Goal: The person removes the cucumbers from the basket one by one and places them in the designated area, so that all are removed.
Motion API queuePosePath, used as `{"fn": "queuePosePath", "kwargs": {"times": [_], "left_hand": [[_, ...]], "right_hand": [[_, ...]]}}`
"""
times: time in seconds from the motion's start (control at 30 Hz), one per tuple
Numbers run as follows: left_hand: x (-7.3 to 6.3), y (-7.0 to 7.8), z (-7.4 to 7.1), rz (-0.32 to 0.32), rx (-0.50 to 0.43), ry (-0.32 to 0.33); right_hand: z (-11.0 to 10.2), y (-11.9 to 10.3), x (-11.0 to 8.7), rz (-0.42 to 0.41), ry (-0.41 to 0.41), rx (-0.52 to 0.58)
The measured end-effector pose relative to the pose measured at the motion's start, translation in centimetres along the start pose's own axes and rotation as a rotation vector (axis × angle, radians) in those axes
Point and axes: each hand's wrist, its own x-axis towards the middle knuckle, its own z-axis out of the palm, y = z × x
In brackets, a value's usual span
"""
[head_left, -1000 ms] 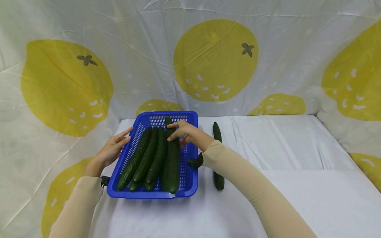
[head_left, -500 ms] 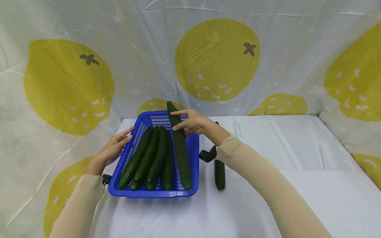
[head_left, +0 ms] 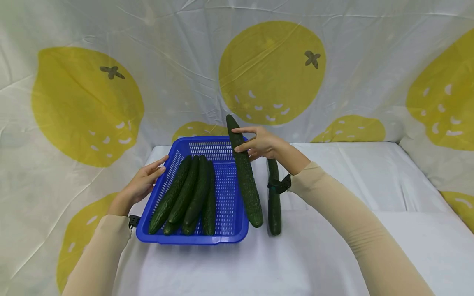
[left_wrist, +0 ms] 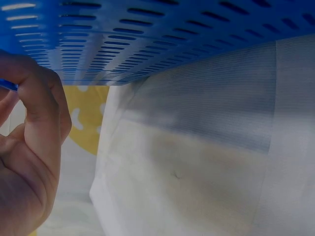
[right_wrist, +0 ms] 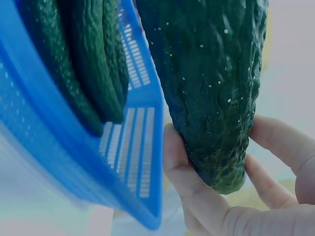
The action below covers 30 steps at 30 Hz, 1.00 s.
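My right hand (head_left: 261,144) pinches a long dark green cucumber (head_left: 245,176) near its far end, thumb and fingers on opposite sides. The cucumber is raised and tilted, overlapping the right rim of the blue basket (head_left: 192,239) in the head view. Close up in the right wrist view, its bumpy skin (right_wrist: 211,88) sits between the fingertips. My left hand (head_left: 142,183) grips the basket's left rim, its curled fingers (left_wrist: 42,108) up against the blue plastic. Inside the basket, several cucumbers (head_left: 185,197) lie side by side toward the left.
Another cucumber (head_left: 274,209) lies on the white cloth (head_left: 352,230) to the right of the basket, partly hidden by the right wrist's black camera (head_left: 280,184). A curtain (head_left: 177,82) printed with yellow fruit hangs behind.
My right hand has lifted the cucumber out of the basket's right part and carried it up and to the right. The left hand has stayed at the rim.
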Motion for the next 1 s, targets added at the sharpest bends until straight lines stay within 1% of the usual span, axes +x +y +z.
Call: {"fn": "queuePosePath", "kwargs": {"times": [0.2,0.5,0.67,0.83,1.0], "left_hand": [[-0.1,0.1,-0.1,0.002,-0.025,-0.017],[-0.1,0.1,-0.1,0.002,-0.022,-0.020],[-0.1,0.1,-0.1,0.006,-0.018,-0.024],[-0.3,0.1,-0.1,0.017,0.000,-0.032],[-0.3,0.2,-0.1,0.024,0.030,-0.030]], "right_hand": [[-2.2,0.6,-0.9,0.000,0.009,-0.029],[-5.2,2.0,-2.0,0.031,0.041,-0.047],[-6.7,3.0,-2.3,0.026,0.036,-0.057],[-7.9,4.1,-2.9,0.024,0.034,-0.042],[-9.0,5.3,-3.3,0.023,0.049,-0.064]]}}
